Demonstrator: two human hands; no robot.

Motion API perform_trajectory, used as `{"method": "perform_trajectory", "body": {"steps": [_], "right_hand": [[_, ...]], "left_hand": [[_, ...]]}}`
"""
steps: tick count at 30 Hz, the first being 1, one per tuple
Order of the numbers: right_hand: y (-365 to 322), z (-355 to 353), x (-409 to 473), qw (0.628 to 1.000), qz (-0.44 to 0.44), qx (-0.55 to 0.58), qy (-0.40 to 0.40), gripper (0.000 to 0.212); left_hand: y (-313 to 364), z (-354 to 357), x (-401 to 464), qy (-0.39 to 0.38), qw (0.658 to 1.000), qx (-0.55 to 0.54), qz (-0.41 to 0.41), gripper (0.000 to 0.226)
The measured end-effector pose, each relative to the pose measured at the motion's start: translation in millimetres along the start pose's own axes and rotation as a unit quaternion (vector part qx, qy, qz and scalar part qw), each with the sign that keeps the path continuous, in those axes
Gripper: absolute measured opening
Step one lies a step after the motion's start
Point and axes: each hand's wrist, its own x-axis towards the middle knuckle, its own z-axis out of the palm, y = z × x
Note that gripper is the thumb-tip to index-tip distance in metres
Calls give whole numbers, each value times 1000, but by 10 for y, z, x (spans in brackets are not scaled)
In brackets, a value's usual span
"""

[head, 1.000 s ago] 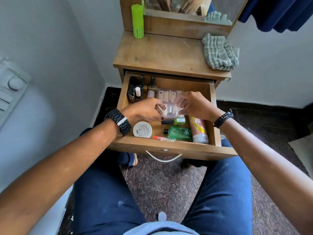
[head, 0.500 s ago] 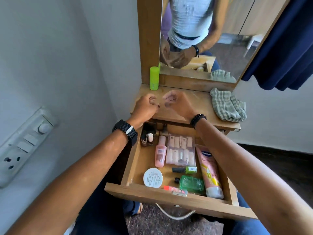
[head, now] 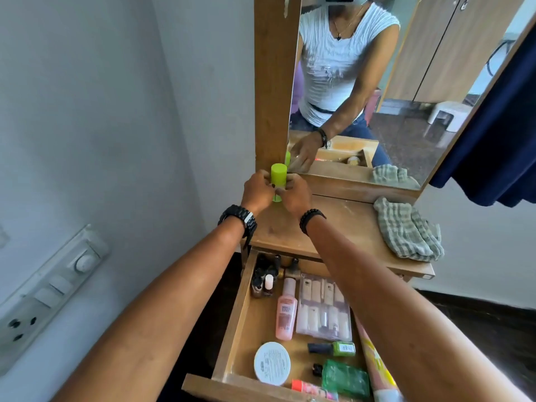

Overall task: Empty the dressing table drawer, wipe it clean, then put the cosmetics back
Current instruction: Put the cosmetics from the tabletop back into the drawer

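Note:
The wooden drawer (head: 232, 329) stands pulled out and holds cosmetics: a pink bottle (head: 286, 311), a clear pack of nail tips (head: 323, 309), a white round tin (head: 272, 363), a green nail polish (head: 336, 348), a green pouch bottle (head: 345, 378), a pink tube (head: 377, 369) and small dark bottles (head: 265, 281) at the back. My left hand (head: 256, 192) and my right hand (head: 294, 195) meet at the back left of the table top (head: 342, 221), fingers pinched around a lime-green bottle (head: 279, 172). The mirror hints at a small clear item in them.
A checked grey-green cloth (head: 406, 230) lies crumpled on the right of the table top. The mirror (head: 406, 82) rises behind it in a wooden frame. A switch panel (head: 52, 294) is on the left wall, and a navy curtain (head: 499, 140) hangs at the right.
Both hands rose out of the drawer, away from the clear pack, and travelled to the back left of the table top beside the green bottle. My view tilted up toward the mirror.

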Motion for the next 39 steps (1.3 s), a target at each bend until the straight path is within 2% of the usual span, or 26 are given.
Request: {"method": "perform_trajectory", "body": {"steps": [5,10,15,17,19,22,25,26,28,30,33,39], "right_hand": [[2,-224,-252,999,-20,41,-23,30],[-42,-525,-848,990,-27,95,-96,28],[28,-693,-1535,959,67,184,-204,31],[149,-654,-1749,947,103,190,-238,34],[296,-543,-1927,942,141,189,-239,34],[457,-339,-2125,949,161,145,-228,20],[578,-138,-2204,955,168,76,-233,16],[597,-84,-2216,957,166,52,-234,21],[635,28,-2208,964,145,2,-222,48],[638,116,-2197,970,116,-33,-213,59],[644,186,-2178,970,89,-97,-205,57],[662,223,-2158,963,73,-148,-212,52]], "left_hand": [[-82,-95,-204,32,997,-16,66,18],[-145,-228,-686,1,992,-5,126,17],[-416,-226,-1303,-81,993,-47,78,17],[-511,-252,-1524,-123,991,-22,54,20],[-621,-283,-1725,-155,987,15,40,22],[-759,-309,-1961,-164,984,58,28,23],[-856,-330,-2084,-130,989,65,19,26],[-876,-338,-2115,-114,991,67,21,28],[-916,-350,-2165,-81,993,76,31,28],[-951,-358,-2206,-62,995,77,31,28],[-1014,-351,-2248,-55,996,72,23,28],[-1116,-285,-2299,-57,996,67,12,29]]}}
